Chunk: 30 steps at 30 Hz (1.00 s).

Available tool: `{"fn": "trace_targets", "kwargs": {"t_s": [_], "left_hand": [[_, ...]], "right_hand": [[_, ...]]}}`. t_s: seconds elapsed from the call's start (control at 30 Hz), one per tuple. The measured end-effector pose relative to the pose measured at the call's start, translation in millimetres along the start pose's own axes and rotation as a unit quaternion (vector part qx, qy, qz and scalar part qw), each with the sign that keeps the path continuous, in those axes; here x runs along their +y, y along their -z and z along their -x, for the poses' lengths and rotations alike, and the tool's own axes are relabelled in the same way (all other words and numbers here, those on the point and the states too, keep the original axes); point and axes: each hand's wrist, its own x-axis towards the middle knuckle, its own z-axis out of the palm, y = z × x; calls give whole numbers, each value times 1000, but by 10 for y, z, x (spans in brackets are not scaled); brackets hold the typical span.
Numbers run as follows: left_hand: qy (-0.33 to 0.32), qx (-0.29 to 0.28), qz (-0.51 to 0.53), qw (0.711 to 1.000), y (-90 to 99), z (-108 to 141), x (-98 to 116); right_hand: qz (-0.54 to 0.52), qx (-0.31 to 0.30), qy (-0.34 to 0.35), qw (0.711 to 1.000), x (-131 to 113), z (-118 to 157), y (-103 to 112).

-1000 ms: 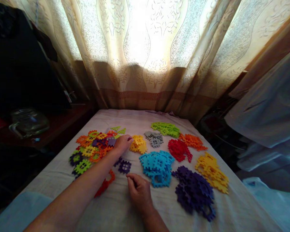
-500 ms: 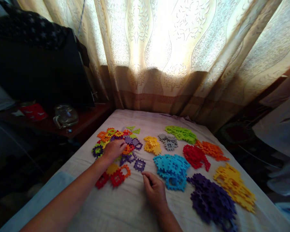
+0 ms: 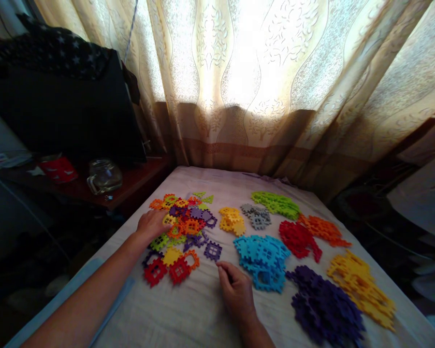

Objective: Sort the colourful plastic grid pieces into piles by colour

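Note:
My left hand [image 3: 152, 224] is at the left side of a mixed pile of plastic building tiles, its fingers stretched over the pieces. Close to its fingertips lies a yellow window tile [image 3: 169, 220]; whether they touch is unclear. Orange tiles [image 3: 192, 226], purple tiles [image 3: 196, 240] and green tiles [image 3: 159, 240] lie around it. Nearer to me are red window tiles [image 3: 179, 270] and a plain yellow tile [image 3: 172, 256]. My right hand [image 3: 237, 290] rests on the sheet with curled fingers, nothing visible in them, just below a single purple window tile [image 3: 213, 251].
Sorted by colour on the right are blue tiles [image 3: 263, 256], dark purple tiles [image 3: 324, 304], red tiles [image 3: 297, 239], grey tiles [image 3: 256, 216] and lime green tiles [image 3: 275, 203]. A glass jug [image 3: 105, 176] stands on the side desk [image 3: 130, 186], before a dark screen [image 3: 65, 111].
My left hand has drawn back leftwards from the middle of the mixed pile to its left side, uncovering orange and yellow tiles. My right hand keeps its place beside the purple window tile.

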Motion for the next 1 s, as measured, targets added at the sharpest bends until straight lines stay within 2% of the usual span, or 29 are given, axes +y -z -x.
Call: {"fn": "trace_targets", "kwargs": {"t_s": [0.33,0.43,0.53,0.63,0.8,0.9,1.0], "left_hand": [[7,28,107,994,273,-158,22],[-3,34,172,985,307,-197,146],[-35,5,256,966,228,-265,443],[-67,-38,327,942,77,-361,859],[-73,-116,408,903,-118,-547,1525],[-72,-154,430,887,-161,-641,1792],[-77,-172,433,882,-186,-707,1943]], "right_hand": [[-4,1,1,1000,-22,-6,-1],[0,-1,3,1000,-40,-9,-2],[0,4,7,1000,-48,-11,-11],[1,5,10,1000,-48,-12,-20],[6,5,9,1000,-36,-15,-32],[8,6,9,1000,-25,-18,-42],[5,6,10,1000,-14,-15,-53]]}}
